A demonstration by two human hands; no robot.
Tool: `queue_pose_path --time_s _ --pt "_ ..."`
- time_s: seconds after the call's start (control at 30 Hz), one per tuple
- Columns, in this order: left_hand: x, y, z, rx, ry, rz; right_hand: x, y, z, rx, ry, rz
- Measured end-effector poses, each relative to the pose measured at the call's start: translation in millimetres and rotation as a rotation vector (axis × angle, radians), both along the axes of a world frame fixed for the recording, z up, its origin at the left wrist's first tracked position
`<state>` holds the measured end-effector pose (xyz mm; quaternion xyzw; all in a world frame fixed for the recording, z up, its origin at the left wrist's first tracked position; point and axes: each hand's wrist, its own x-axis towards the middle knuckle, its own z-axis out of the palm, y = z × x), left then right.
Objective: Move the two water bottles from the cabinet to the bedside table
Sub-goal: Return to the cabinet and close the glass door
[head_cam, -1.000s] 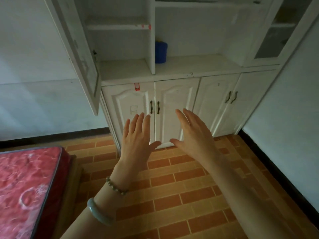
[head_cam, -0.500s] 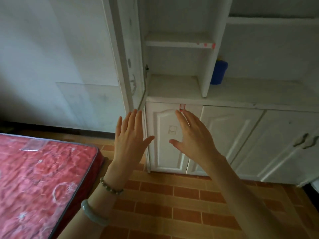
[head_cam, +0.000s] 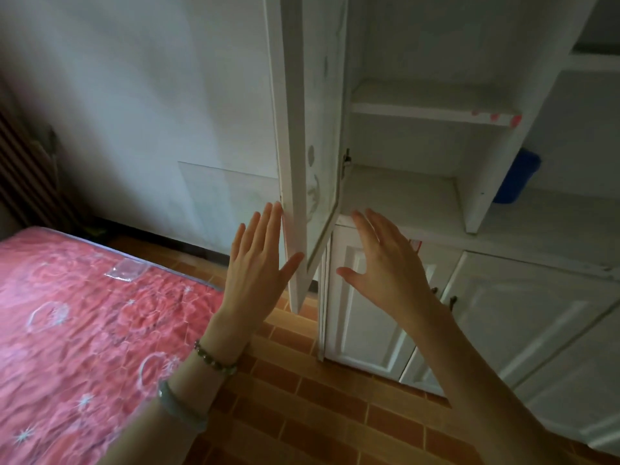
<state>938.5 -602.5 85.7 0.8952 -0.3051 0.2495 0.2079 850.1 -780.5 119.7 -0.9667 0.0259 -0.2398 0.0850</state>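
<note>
Over at the left there's only the red mattress [head_cam: 84, 317], no bedside table in view, and the left hand [head_cam: 256, 270] is spread flat and empty beside the open cabinet door [head_cam: 310, 156]. The right hand [head_cam: 382, 263] is splayed and empty too, before the bare shelves [head_cam: 399, 193]. No water bottles show, just a blue container [head_cam: 515, 176] at the cabinet's right edge, so I judge nothing is moved yet.

The white cabinet [head_cam: 436, 182] is standing with its upper door [head_cam: 312, 146] hanging open; the two shelves showing behind that door are lying bare.
</note>
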Motion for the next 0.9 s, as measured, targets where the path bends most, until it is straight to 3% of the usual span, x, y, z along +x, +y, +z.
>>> queue_pose_path --time_s 0.13,0.43,0.67,0.9 --pt "0.7 -10.4 -6.1 -0.07 0.089 -0.096 3.8 -14.8 -1.7 0.005 -0.004 0.01" --pt "-22.6 -41.4 -7.7 -0.119 0.077 -0.134 -9.8 -66.1 2.2 0.015 -0.013 0.022" --pt "-48.0 -111.4 -14.6 -0.102 -0.043 -0.176 -34.2 -119.8 3.4 0.03 -0.029 0.002" --pt "-66.3 -189.5 -21.3 -0.156 0.003 -0.203 -62.1 -186.4 4.7 0.029 -0.005 -0.073"
